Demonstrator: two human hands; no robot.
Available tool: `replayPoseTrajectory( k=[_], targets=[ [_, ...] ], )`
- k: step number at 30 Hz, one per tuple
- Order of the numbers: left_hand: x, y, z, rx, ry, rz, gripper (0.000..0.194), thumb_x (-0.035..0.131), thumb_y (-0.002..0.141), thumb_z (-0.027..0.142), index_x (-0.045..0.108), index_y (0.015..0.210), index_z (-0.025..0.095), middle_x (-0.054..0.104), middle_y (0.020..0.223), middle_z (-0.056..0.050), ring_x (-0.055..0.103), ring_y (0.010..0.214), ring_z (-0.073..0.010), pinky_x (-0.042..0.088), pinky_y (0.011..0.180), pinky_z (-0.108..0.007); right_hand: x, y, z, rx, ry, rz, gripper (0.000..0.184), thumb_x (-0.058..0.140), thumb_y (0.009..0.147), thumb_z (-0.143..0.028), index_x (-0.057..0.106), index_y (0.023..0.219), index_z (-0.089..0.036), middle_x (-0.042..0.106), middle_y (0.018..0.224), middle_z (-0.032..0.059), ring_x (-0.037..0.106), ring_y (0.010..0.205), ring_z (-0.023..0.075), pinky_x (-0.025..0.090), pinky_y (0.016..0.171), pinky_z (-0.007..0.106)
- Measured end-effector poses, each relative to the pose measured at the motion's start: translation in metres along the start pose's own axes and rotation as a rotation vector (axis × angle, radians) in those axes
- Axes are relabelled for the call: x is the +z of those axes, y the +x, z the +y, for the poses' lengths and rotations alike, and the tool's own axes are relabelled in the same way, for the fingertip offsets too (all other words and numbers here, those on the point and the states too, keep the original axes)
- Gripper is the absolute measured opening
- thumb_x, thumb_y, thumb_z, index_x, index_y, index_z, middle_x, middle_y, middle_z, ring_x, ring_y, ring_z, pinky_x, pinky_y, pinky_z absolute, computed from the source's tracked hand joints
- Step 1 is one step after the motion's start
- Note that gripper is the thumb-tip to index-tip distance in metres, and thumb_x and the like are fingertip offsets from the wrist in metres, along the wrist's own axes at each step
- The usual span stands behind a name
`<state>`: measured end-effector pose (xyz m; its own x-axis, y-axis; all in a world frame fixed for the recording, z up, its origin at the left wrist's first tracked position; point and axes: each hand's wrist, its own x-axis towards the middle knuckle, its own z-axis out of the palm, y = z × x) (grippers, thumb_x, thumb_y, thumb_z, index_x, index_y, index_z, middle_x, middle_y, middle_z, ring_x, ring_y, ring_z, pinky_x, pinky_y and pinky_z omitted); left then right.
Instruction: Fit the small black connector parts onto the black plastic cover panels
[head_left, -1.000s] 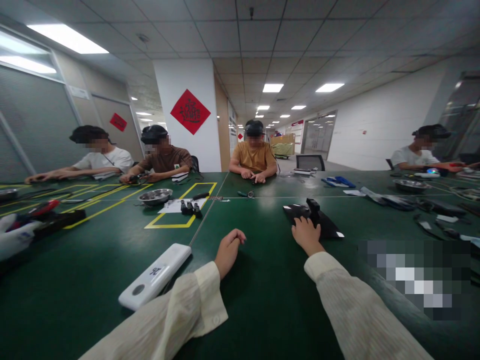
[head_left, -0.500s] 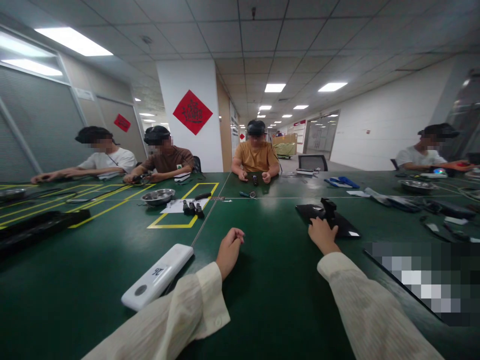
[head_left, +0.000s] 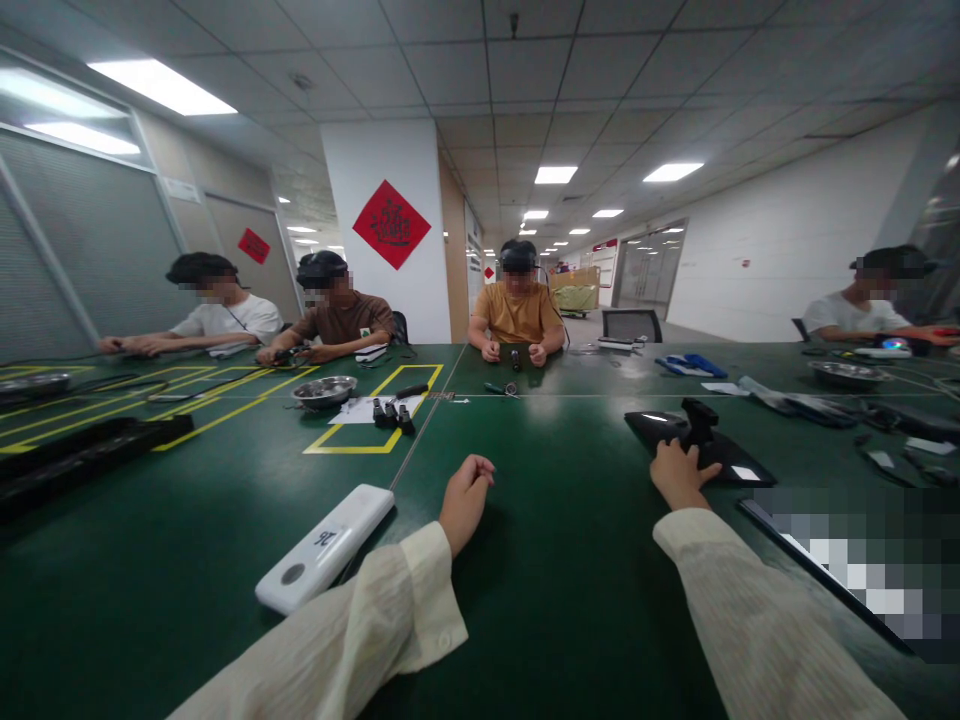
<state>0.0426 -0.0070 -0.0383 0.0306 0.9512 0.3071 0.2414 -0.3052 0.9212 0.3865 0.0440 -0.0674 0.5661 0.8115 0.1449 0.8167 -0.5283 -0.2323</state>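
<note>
My left hand [head_left: 465, 498] rests on the green table [head_left: 555, 560] with its fingers curled loosely into a fist and nothing visible in it. A white oblong device [head_left: 324, 548] lies just to its left. My right hand [head_left: 679, 474] lies at the near edge of a flat black device [head_left: 701, 446] that has a short black upright part on it. The fingers touch that black device; I cannot make out how they are set on it. Both my arms wear cream sleeves.
Several people sit round the far and side edges of the table. A metal bowl [head_left: 324, 391], white paper and small black parts [head_left: 394, 413] lie inside a yellow-taped rectangle. A long black tray [head_left: 90, 452] lies at left. Tools and another bowl [head_left: 838, 372] lie at right.
The view has turned left, so everything shifts rightward in the picture. My right hand has stayed against the black device. My left hand has kept its curled pose.
</note>
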Motion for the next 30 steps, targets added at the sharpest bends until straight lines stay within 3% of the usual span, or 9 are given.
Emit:
replayPoseTrajectory(
  k=[9,16,24,30],
  targets=[
    [0.003,-0.004,0.003,0.000,0.000,-0.018,0.021,0.040,0.069,0.004,0.053,0.074,0.019,0.053,0.067,0.003,0.050,0.068,-0.0135,0.037,0.067,-0.024,0.002,0.015,0.015,0.025,-0.016,0.006,0.054,0.028,0.082,-0.007,0.052,0.130,-0.016,0.038,0.143,0.0141,0.024,0.133,0.0373,0.015,0.100,0.070],
    [0.004,-0.004,0.005,0.013,-0.019,-0.048,0.023,0.039,0.064,0.002,0.052,0.070,0.019,0.052,0.065,0.004,0.050,0.067,-0.0130,0.037,0.066,-0.023,0.005,0.028,0.037,0.058,0.009,0.034,0.051,0.027,0.081,-0.007,0.061,0.118,-0.014,0.045,0.136,0.0160,0.023,0.132,0.0414,0.011,0.099,0.073],
    [0.003,-0.006,0.007,-0.008,-0.047,-0.097,0.020,0.040,0.068,0.004,0.053,0.071,0.019,0.052,0.066,0.004,0.050,0.067,-0.0131,0.037,0.066,-0.024,0.005,0.034,0.042,0.120,0.030,0.042,0.050,0.031,0.077,-0.007,0.062,0.115,-0.014,0.046,0.133,0.0186,0.023,0.132,0.0413,0.009,0.101,0.071],
    [0.004,-0.005,0.003,-0.012,-0.061,-0.129,0.019,0.040,0.068,0.005,0.053,0.073,0.019,0.052,0.067,0.003,0.050,0.067,-0.0132,0.037,0.066,-0.024,0.008,0.042,0.050,0.169,0.047,0.060,0.050,0.034,0.076,-0.008,0.062,0.117,-0.013,0.044,0.136,0.0197,0.022,0.132,0.0422,0.016,0.100,0.068]
  ],
)
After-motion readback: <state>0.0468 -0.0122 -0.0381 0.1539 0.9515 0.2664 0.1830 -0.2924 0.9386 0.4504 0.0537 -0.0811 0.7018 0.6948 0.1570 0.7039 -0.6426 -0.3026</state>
